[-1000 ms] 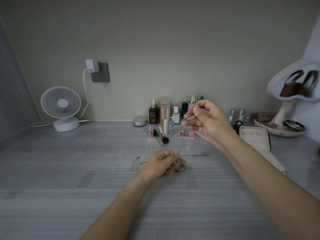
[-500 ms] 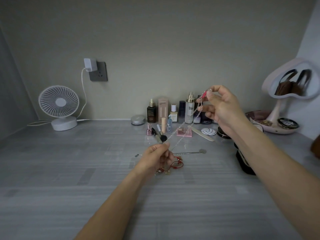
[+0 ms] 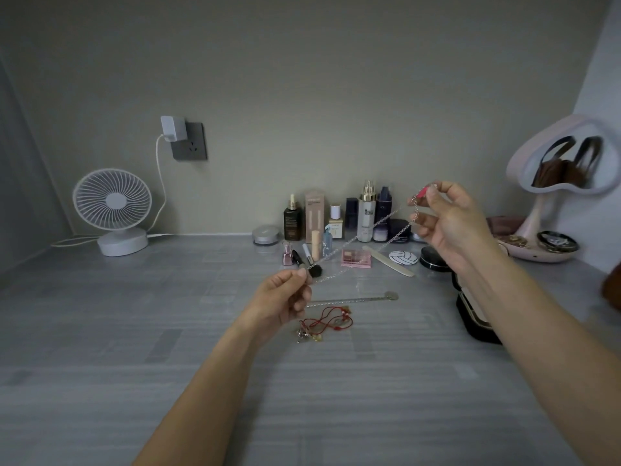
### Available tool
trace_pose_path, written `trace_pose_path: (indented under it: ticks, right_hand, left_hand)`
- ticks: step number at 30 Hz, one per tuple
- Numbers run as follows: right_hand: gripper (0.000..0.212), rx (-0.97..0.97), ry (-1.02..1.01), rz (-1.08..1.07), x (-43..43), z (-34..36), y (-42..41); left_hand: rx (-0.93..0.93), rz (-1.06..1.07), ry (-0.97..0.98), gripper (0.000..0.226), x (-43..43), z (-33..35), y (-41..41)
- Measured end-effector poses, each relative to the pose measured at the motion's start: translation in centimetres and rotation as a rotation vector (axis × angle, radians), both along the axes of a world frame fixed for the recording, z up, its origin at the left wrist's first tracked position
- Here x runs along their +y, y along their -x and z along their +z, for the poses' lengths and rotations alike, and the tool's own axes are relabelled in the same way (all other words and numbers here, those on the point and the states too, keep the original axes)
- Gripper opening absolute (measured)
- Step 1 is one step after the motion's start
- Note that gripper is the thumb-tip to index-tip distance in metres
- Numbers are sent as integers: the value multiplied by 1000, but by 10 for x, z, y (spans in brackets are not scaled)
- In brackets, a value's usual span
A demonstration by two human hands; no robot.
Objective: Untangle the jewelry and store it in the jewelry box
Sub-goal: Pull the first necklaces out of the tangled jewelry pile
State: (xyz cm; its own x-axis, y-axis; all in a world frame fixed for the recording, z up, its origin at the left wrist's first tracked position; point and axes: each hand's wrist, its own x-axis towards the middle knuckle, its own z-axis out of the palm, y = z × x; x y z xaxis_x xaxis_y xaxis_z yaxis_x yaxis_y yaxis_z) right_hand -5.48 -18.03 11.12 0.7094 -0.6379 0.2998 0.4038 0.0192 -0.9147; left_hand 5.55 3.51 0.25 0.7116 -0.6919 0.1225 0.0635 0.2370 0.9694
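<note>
A thin silver chain necklace point(image 3: 361, 252) is stretched taut in the air between my two hands. My left hand point(image 3: 285, 299) pinches its lower end just above the table. My right hand point(image 3: 447, 223) holds the upper end, with a small pink-red piece, raised to the right. Under my left hand a tangle of red cord jewelry point(image 3: 327, 322) with small charms lies on the table. A second silver chain point(image 3: 353, 300) with a round disc lies straight just behind it. The dark jewelry box point(image 3: 472, 317) sits at the right, mostly hidden by my right forearm.
Cosmetic bottles point(image 3: 366, 213), a pink palette point(image 3: 356, 258), brushes and a nail file line the back wall. A white fan point(image 3: 112, 210) stands at the back left, plugged into a wall socket. A heart-shaped mirror stand point(image 3: 554, 183) with a trinket tray stands at the far right.
My right hand has moved up and to the right, pulling the silver chain taut and free of the red cord tangle. My left hand has lifted slightly off the tangle.
</note>
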Motion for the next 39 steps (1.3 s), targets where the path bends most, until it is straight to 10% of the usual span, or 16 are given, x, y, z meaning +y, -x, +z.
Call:
trace_pose_path:
  ticks: [20, 26, 39]
  right_hand:
    - [19, -34, -83, 41, -14, -4, -7]
    - [23, 0, -39, 57, -7, -16, -8]
    - [22, 127, -194, -48, -31, -71, -6]
  left_hand:
    - [15, -1, -29, 29, 3, -4, -8]
    - [-202, 76, -333, 23, 1, -10, -8]
    - [98, 203, 34, 32, 15, 0, -21]
